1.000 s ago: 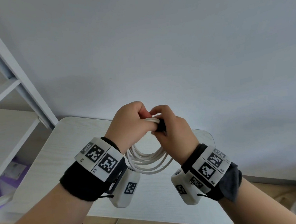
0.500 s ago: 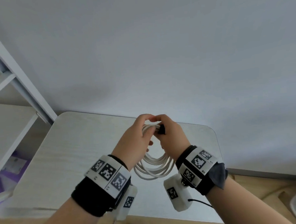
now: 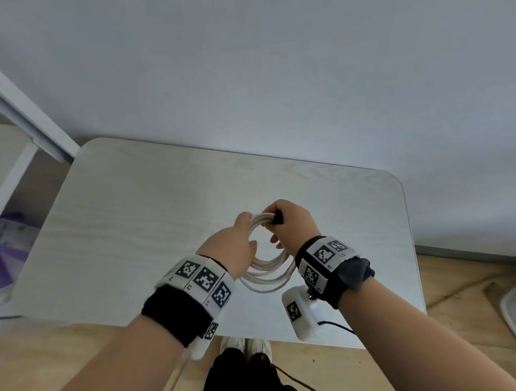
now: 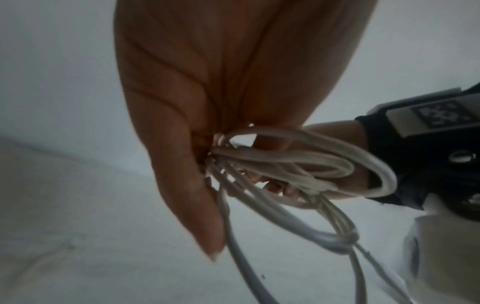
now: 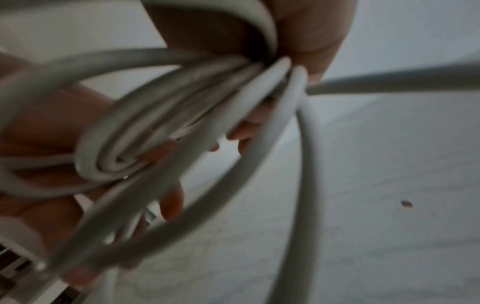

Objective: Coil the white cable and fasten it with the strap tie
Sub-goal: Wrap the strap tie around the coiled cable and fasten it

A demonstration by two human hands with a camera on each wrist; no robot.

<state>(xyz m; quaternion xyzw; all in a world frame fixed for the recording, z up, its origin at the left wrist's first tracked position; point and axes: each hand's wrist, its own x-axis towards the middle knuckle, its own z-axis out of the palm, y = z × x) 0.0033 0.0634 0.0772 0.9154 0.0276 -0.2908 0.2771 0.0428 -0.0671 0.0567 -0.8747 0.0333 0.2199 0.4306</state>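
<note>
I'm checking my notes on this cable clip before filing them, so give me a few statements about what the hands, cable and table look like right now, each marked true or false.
1. The white cable is gathered in several loops. True.
2. The coil lies flat on the table with nobody touching it. False: both hands hold it up above the table.
3. The right hand grips the top of the coil, where a black strap tie shows. True.
4. The left hand rests on the shelf at the left. False: it is at the coil, gripping its loops.
5. The table is dark wood. False: it is pale, whitish.
</note>
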